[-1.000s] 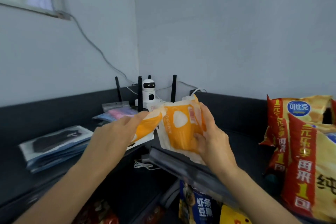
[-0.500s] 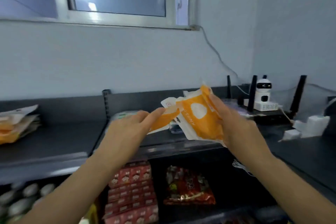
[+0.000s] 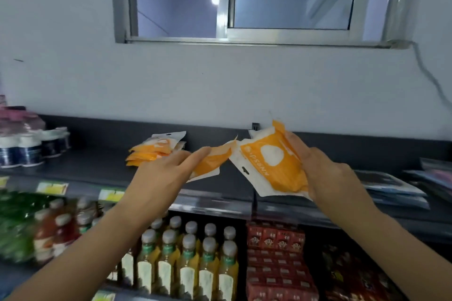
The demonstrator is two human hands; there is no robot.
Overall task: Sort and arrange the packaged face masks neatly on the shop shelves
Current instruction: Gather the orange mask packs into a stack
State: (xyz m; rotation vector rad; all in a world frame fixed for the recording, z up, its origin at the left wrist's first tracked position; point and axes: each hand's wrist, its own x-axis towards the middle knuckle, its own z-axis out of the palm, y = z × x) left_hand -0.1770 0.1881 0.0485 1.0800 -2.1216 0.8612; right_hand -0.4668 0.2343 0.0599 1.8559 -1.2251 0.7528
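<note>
Pinching one orange mask pkt [image 3: 210, 163], L grip [image 3: 161, 176] sits beside R grip [image 3: 327, 178] clutching a bundle [image 3: 271, 168].

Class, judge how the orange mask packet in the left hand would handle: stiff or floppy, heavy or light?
Probably floppy: the orange mask packet curls and bends in the left hand. Likely light: that hand carries it by one end alone.

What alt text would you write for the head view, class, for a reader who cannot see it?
A person's left hand holds one orange mask packet and the right hand grips a bundle of the same above a dark top shelf, where a pile of matching packets lies; bottles stand on the shelf below.
</note>
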